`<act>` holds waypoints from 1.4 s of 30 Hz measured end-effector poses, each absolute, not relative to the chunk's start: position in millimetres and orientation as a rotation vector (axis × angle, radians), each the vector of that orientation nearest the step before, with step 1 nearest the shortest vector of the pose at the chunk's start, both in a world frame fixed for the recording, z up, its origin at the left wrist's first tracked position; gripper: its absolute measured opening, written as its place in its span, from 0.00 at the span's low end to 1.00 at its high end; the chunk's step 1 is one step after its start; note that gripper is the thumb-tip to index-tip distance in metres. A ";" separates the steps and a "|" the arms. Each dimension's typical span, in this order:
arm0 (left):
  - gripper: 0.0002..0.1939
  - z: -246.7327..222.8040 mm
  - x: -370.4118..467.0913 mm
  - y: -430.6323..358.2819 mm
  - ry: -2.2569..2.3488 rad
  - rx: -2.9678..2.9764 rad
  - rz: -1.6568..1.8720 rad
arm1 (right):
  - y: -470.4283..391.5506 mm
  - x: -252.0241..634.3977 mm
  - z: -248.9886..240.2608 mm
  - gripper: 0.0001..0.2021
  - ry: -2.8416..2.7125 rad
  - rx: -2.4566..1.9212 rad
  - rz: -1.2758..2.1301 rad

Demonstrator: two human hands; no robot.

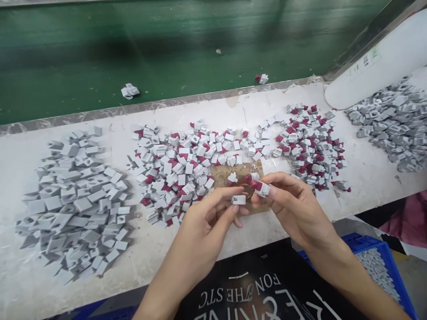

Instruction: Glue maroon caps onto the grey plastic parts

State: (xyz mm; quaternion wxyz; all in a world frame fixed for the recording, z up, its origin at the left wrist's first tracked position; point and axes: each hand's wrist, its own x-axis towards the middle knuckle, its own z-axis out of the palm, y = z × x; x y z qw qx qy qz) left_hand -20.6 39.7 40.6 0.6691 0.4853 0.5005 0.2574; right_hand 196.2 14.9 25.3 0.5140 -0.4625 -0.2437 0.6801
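Observation:
Near the middle of the head view, my left hand pinches a small light grey block between thumb and fingertips. To its right my right hand holds a grey and dark red piece by its grey end, the red end facing left. The two held parts are apart. Behind them, a grey and red piece lies on a brown patch of the table. A wide heap of grey and red pieces spreads behind and left of my left hand.
Plain grey blocks are heaped at the left. More red and grey pieces lie at the right, then darker grey parts beside a white cylinder. A green surface runs behind. A blue crate stands lower right.

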 end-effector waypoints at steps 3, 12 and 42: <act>0.11 40.1 -15.6 38.7 1.114 1.091 0.587 | 15.5 195.8 28.2 0.03 -0.532 -1.025 1.675; 0.05 44.0 -7.1 46.7 1.091 1.048 0.664 | 14.0 189.6 27.2 0.01 -0.476 -0.989 1.648; 0.08 34.7 -15.8 49.8 1.031 1.037 0.814 | 16.3 193.0 32.5 0.13 -1.145 -1.316 1.237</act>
